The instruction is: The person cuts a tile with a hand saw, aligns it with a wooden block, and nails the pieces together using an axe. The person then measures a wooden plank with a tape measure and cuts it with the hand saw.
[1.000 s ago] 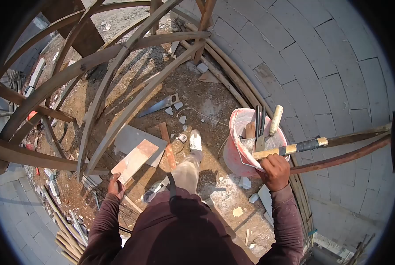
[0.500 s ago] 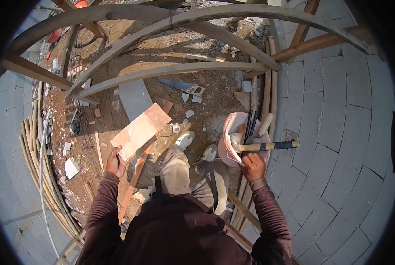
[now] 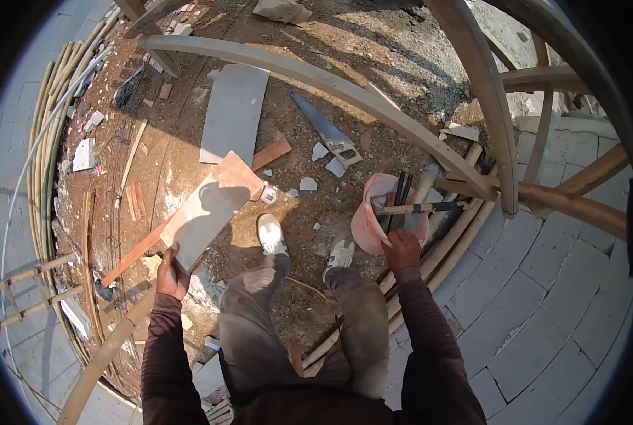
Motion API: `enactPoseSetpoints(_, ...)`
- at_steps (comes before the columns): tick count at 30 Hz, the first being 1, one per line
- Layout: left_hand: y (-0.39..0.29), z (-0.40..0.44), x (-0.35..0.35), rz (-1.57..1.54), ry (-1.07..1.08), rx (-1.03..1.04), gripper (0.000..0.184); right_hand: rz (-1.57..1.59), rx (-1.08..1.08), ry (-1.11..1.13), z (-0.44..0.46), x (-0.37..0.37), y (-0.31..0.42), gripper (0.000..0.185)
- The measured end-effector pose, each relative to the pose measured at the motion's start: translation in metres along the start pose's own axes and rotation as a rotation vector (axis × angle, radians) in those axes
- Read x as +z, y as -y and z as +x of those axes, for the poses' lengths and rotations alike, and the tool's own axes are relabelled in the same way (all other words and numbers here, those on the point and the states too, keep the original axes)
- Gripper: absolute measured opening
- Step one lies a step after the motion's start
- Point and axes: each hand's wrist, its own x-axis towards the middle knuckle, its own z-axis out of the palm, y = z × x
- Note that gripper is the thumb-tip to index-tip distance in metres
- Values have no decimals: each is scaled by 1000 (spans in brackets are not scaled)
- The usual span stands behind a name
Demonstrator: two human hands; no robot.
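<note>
A flat rectangular board (image 3: 214, 209), pale with a reddish far end, is in my left hand (image 3: 173, 276), whose fingers close on its near corner. My right hand (image 3: 403, 251) grips the near rim of a pink bucket (image 3: 365, 225). Inside the bucket stand several dark rods (image 3: 403, 190) and a pale round stick (image 3: 424, 188). Across its top lies a wooden-handled tool (image 3: 430, 207) with black tape round the handle. My shadow falls partly over the board.
A handsaw (image 3: 323, 127) lies on the dirt beside a grey sheet (image 3: 235, 113). Curved timber (image 3: 331, 91) arches overhead, with posts at the upper right (image 3: 472, 85). Long poles run along the grey block wall (image 3: 543, 304) on the right and bundled poles (image 3: 44, 156) on the left.
My view has turned and shifted, so the timber arches now sit farther right. I still hold the board and the bucket. The board is now partly in shadow.
</note>
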Motion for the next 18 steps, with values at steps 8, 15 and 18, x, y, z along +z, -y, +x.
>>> enactPoseSetpoints(8,73,139,30,184,201,22,46,-122,-56,-1,25,100,-68,24)
enactPoseSetpoints(15,79,274,88,401,436,-83,39,-176,-36,181,-8,191,-104,30)
enactPoseSetpoints(18,89,324,107,409,482,-112,37,-123,-7,450,-15,209,-97,30)
